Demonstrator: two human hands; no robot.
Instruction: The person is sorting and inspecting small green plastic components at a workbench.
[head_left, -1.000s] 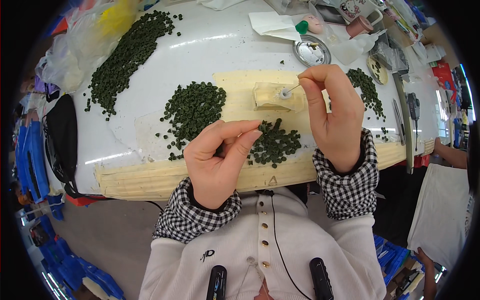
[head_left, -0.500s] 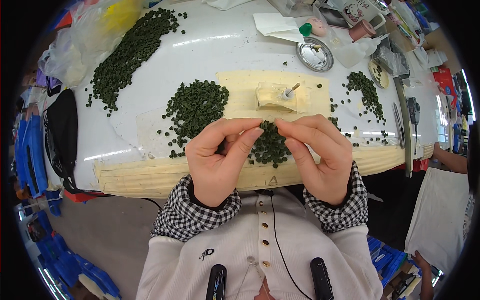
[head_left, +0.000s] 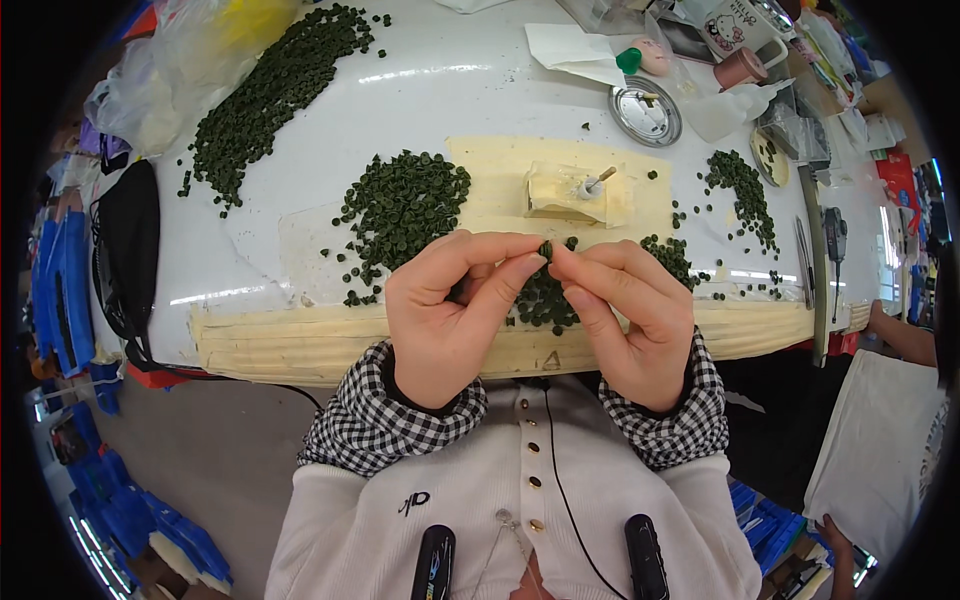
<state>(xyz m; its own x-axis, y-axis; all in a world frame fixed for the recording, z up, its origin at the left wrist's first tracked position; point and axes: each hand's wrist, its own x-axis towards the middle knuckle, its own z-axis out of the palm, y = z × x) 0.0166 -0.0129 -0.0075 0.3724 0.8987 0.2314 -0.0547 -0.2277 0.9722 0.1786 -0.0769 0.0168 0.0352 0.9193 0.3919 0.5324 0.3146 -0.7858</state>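
The left hand [head_left: 445, 318] is pinching a small green piece [head_left: 546, 251] between thumb and index fingertip, with the gap nearly closed; the fingertip grip is presumably being used because the part is too small for a fuller hold. The right hand [head_left: 637, 322] is facing it, index fingertip close beside the same piece and thumb standing slightly apart below. Whether the right fingers are gripping or only touching anything, one cannot tell. Both hands are meeting at one point, probably to steady the piece from two sides.

Directly beneath the fingertips, a small heap [head_left: 545, 300] of similar pieces is lying, likely for short reach. A larger heap [head_left: 405, 208] is spreading beyond the left fingers, apparently as the bulk supply. Just beyond the right fingers, a tape-wrapped block [head_left: 550, 196] is supporting a white nozzle [head_left: 590, 187], from which a thin brown handle [head_left: 606, 174] is projecting; the block is probably preventing tipping. Under it, a pale sheet [head_left: 492, 153] is covering the table [head_left: 400, 110], presumably for protection.
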